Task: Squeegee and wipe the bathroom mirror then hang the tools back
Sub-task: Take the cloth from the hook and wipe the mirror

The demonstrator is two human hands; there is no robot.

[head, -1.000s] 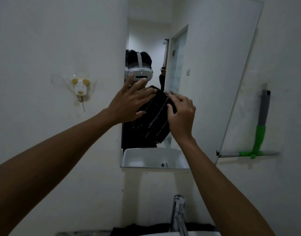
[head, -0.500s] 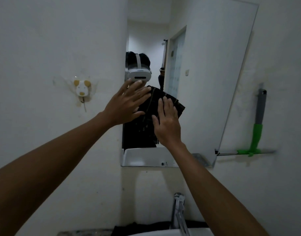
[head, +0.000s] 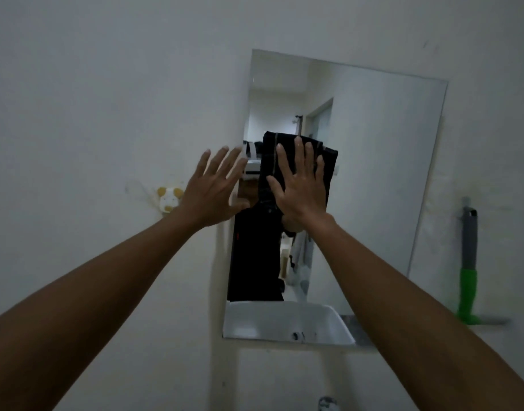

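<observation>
The wall mirror (head: 373, 173) hangs ahead of me. A black cloth with thin pale stripes (head: 271, 155) lies flat against its left half. My right hand (head: 299, 188) presses the cloth onto the glass with the palm flat and the fingers spread. Just left of it, my left hand (head: 213, 191) is spread wide over the mirror's left edge, off the cloth and holding nothing. The squeegee (head: 468, 262), grey and green handled, hangs on the wall right of the mirror with its blade at the bottom.
A small white and yellow animal-shaped hook (head: 169, 199) is stuck on the wall left of the mirror. The white sink shows as a reflection (head: 284, 321) at the mirror's bottom edge. The faucet top (head: 327, 404) peeks in at the bottom of the view.
My right hand has slid the cloth upward on the glass. My left hand has come off the cloth and moved left to the mirror's edge. My view has tilted up.
</observation>
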